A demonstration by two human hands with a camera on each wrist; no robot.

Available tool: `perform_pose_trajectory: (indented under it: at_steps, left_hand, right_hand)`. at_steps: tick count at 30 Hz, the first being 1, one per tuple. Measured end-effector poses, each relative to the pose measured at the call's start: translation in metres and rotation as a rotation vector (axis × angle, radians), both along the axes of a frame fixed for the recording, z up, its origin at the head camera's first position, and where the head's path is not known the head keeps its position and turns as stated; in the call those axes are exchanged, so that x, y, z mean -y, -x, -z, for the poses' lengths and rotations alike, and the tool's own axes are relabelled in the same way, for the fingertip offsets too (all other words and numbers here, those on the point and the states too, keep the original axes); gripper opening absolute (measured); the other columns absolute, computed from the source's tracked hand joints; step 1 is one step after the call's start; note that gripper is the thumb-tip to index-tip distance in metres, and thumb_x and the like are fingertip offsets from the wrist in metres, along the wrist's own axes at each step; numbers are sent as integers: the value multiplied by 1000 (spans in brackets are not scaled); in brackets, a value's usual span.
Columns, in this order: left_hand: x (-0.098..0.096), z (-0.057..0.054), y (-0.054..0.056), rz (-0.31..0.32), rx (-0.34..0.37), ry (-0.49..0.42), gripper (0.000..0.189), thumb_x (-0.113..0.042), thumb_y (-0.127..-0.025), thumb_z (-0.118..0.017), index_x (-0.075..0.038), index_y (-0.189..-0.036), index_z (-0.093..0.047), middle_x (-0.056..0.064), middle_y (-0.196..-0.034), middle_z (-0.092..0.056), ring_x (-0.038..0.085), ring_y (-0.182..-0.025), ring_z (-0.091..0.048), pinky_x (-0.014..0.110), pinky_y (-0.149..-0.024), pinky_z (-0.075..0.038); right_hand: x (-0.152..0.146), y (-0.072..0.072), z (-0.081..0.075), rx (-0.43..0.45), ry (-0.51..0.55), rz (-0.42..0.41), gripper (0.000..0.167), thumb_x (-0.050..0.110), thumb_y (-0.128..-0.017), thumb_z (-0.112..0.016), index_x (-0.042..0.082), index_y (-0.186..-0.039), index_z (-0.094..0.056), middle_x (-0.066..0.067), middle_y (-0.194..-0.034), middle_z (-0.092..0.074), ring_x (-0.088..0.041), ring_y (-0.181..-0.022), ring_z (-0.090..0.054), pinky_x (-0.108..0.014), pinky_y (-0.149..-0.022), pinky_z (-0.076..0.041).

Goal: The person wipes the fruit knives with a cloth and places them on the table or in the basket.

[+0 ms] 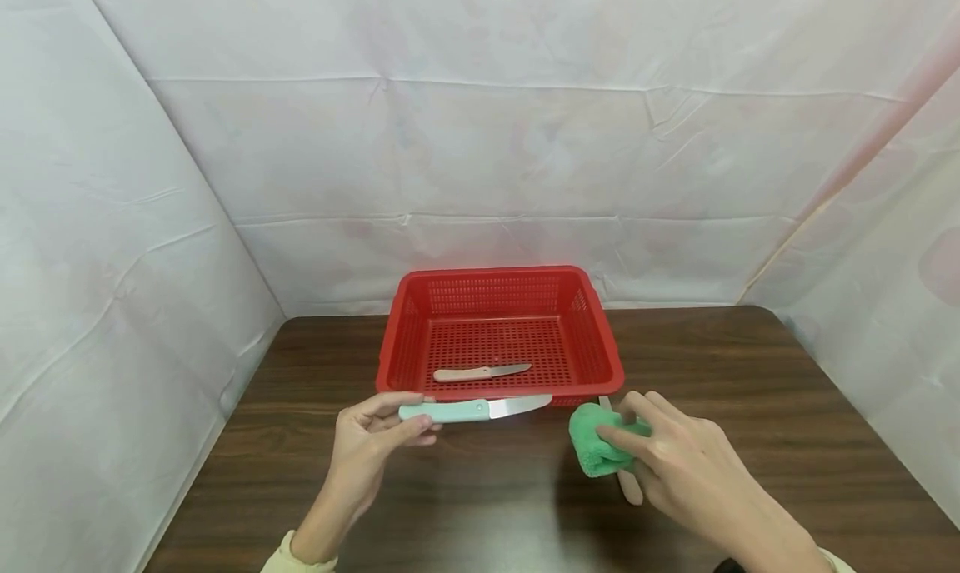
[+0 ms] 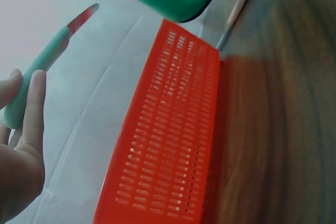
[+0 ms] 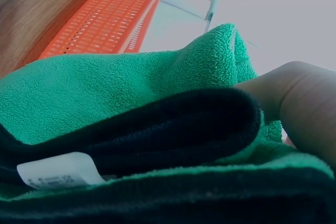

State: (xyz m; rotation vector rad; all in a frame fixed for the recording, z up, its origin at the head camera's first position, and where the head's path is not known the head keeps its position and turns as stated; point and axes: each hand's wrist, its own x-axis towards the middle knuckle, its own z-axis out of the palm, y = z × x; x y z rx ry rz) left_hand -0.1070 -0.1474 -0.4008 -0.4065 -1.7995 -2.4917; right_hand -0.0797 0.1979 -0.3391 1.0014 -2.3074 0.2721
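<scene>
My left hand [image 1: 369,441] pinches the mint-green handle of a knife [image 1: 450,411], its blade pointing right, held in front of the basket's near rim. In the left wrist view the same knife [image 2: 44,59] shows between thumb and fingers. My right hand [image 1: 678,452] grips a folded green cloth [image 1: 592,448] to the right of that blade. Close up in the right wrist view, the cloth [image 3: 131,85] has a dark edging and a white label [image 3: 60,170]. Below the cloth, partly hidden, a second knife [image 1: 630,488] with a pale pinkish handle lies on the table.
A red perforated basket [image 1: 392,348] stands at the table's back, before white curtain walls [image 1: 510,156]. Inside it lies another knife [image 1: 465,374] with a pale handle, blade to the right. Dark wood-grain table [image 1: 300,473] extends to both sides of the basket.
</scene>
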Motion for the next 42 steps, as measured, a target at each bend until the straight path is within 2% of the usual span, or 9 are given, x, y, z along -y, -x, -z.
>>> perform_pose_trajectory:
  at_steps: [4,10,15,22,28,32,37,40,42]
  left_hand:
    - [-2,-3,12,-35,53,29,33,8,-80,-70,19,-108,-57,23,-101,-67,31,-77,-69,49,-68,-58]
    - [-3,-4,32,-65,116,66,33,2,-79,-73,12,-109,-62,25,-107,-65,32,-79,-69,46,-71,-59]
    - [-3,-2,49,-66,147,56,34,0,-79,-74,10,-109,-62,26,-109,-64,33,-81,-69,46,-72,-58]
    - [-4,-2,71,-63,183,77,34,-6,-79,-76,5,-109,-64,23,-109,-65,34,-80,-69,44,-75,-58]
    - [-7,2,90,-67,227,95,37,-11,-78,-78,3,-110,-65,20,-102,-68,35,-84,-68,45,-78,-57]
    - [-9,7,101,-71,238,116,38,-11,-78,-78,3,-110,-65,22,-102,-67,38,-87,-67,44,-77,-57]
    - [-11,14,115,-73,258,166,36,-9,-78,-78,3,-109,-65,27,-106,-64,32,-81,-69,40,-75,-58]
    - [-13,18,122,-73,276,187,32,-5,-79,-76,3,-108,-65,28,-105,-64,32,-79,-70,41,-75,-58]
    - [-15,16,124,-72,295,203,31,-3,-80,-74,4,-108,-64,28,-105,-64,34,-82,-69,45,-78,-57]
  right_hand:
    - [-3,1,1,15,1,-2,46,9,-81,-26,24,-88,-68,5,-84,-50,-8,-67,-44,-8,-37,-23]
    - [-5,2,3,26,-8,4,45,-5,-62,-48,22,-89,-71,7,-83,-49,-7,-67,-43,-9,-37,-23]
    - [-8,5,5,40,-22,21,45,-7,-60,-53,21,-89,-73,7,-81,-48,-7,-67,-45,-10,-37,-24]
    - [-12,9,10,23,-19,17,47,-7,-59,-49,22,-88,-72,7,-80,-47,-8,-64,-44,-11,-37,-24]
    - [-15,11,15,37,-18,24,50,-10,-56,-52,23,-87,-73,8,-81,-47,-8,-63,-44,-11,-37,-22]
    - [-16,12,18,42,-18,38,50,-10,-55,-52,23,-86,-73,9,-80,-47,-7,-63,-44,-11,-37,-23]
    - [-18,13,19,61,-23,59,49,-9,-55,-52,23,-86,-74,9,-79,-47,-6,-62,-43,-11,-38,-24]
    - [-18,13,20,74,-23,64,49,-10,-55,-51,23,-85,-74,9,-78,-46,-5,-62,-42,-12,-38,-24]
    - [-18,13,20,85,-25,67,49,-10,-55,-50,22,-84,-74,10,-78,-46,-4,-62,-41,-11,-39,-24]
